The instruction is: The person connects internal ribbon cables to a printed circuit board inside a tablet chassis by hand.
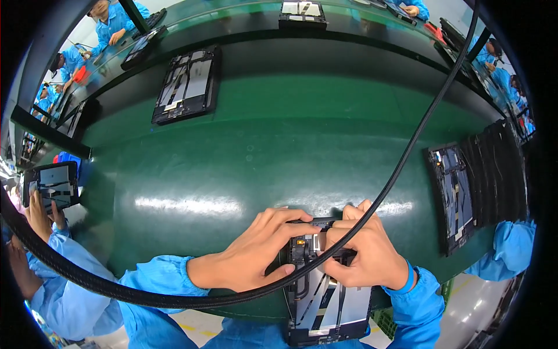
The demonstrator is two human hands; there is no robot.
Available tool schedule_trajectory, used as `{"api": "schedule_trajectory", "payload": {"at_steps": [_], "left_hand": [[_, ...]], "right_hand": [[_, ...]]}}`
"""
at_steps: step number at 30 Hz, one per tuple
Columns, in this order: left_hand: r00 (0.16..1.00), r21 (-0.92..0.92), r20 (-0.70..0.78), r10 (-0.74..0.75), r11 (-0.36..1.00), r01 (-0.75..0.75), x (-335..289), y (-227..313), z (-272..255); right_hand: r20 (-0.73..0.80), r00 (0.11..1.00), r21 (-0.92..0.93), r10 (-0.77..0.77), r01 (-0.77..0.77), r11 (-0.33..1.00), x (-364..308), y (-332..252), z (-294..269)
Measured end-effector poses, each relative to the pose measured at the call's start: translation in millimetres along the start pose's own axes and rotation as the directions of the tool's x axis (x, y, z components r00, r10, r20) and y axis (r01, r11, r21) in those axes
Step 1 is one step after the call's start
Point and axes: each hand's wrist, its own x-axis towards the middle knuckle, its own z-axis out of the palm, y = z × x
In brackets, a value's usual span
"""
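An opened tablet lies in front of me with its inside facing up, its lower end reaching past the table's near edge. It shows a black frame, grey battery panels and dark ribbon cables. My left hand rests at its upper left, fingers stretched over the top part and thumb apart near the left side. Over the tablet's upper right, my right hand is closed, its fingers curled and pressed together. What they pinch, if anything, is hidden behind the fingers and a black cable.
The thick black braided cable crosses the view above my hands. Another opened tablet lies at the green table's far left. At right, an opened tablet leans by a black stack. A co-worker's hands hold a tablet at left.
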Motion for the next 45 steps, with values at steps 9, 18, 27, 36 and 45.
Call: {"api": "schedule_trajectory", "payload": {"at_steps": [9, 18, 27, 36, 45], "left_hand": [[1.0, 0.046, 0.024, -0.003, 0.999, 0.002, 8, 6, 0], [0.999, -0.04, 0.031, -0.037, 0.998, 0.038, 13, 7, -3], [0.996, -0.024, 0.075, -0.05, 0.998, 0.052, 20, 4, -7], [0.992, -0.053, 0.082, -0.093, 0.994, 0.098, 26, 6, -5], [0.994, -0.039, -0.012, -0.107, 0.994, 0.106, 26, 6, 5]], "right_hand": [[-0.082, 0.995, 0.001, -0.062, 0.062, 0.998, -1, 5, -2], [-0.061, 0.997, 0.008, -0.041, 0.042, 0.999, -2, 10, -1], [-0.059, 0.997, 0.024, -0.057, 0.058, 0.998, 0, 15, 0], [-0.002, 0.998, 0.037, -0.058, 0.058, 0.998, 0, 19, -8], [0.09, 0.993, 0.093, -0.082, 0.073, 0.993, -1, 27, -13]]}}
